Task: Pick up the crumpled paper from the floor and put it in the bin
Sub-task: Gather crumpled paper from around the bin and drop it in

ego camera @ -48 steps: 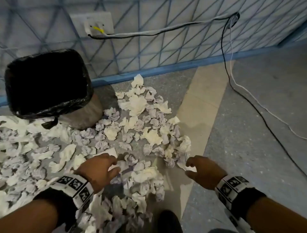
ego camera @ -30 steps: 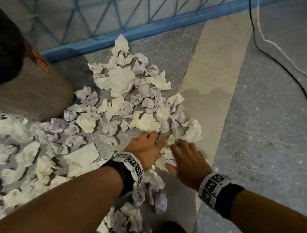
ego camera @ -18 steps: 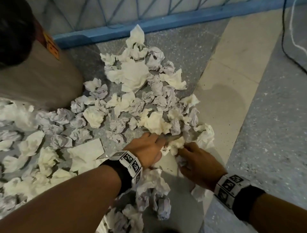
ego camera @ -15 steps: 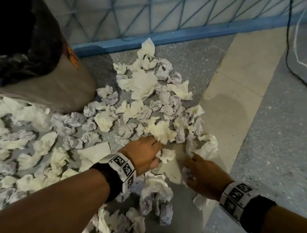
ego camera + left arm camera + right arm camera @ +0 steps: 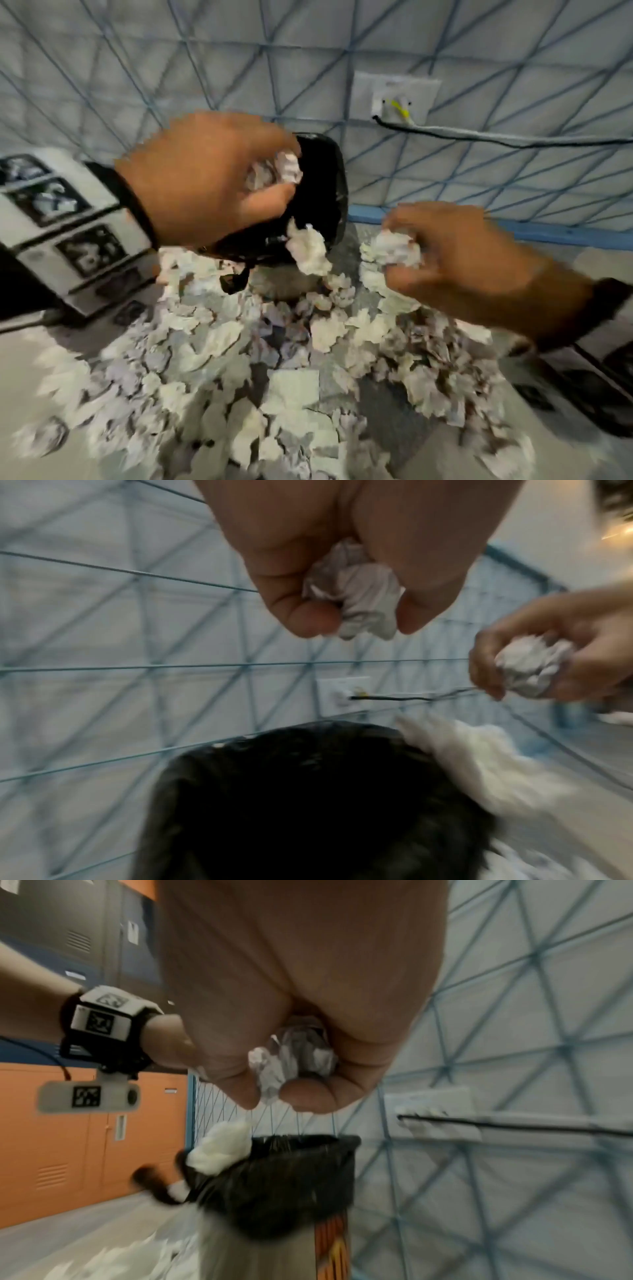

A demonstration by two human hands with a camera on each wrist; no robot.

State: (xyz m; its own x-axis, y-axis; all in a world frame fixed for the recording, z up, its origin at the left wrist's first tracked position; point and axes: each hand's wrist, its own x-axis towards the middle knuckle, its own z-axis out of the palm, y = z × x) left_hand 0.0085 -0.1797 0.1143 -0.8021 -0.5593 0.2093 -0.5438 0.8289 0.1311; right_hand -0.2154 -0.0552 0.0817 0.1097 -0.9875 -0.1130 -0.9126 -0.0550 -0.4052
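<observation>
The bin (image 5: pixel 327 192) with a black liner stands against the patterned wall. My left hand (image 5: pixel 277 176) hovers over its opening and grips a crumpled paper (image 5: pixel 287 168); the left wrist view shows that paper (image 5: pixel 356 588) pinched between thumb and fingers above the bin (image 5: pixel 308 791). My right hand (image 5: pixel 394 251) is right of the bin, a little lower, curled round another crumpled paper (image 5: pixel 399 245), which also shows in the right wrist view (image 5: pixel 294 1056). A loose white paper (image 5: pixel 306 248) is blurred at the bin's near rim.
Several crumpled papers (image 5: pixel 274 359) cover the floor in front of the bin. A wall socket (image 5: pixel 394 99) with cables running right sits above the blue skirting (image 5: pixel 548 233). Orange lockers (image 5: pixel 68 1123) stand to the left.
Both hands left the floor pile, each with a crumpled paper, and rose to the bin. My view tilted up from the floor to the wall.
</observation>
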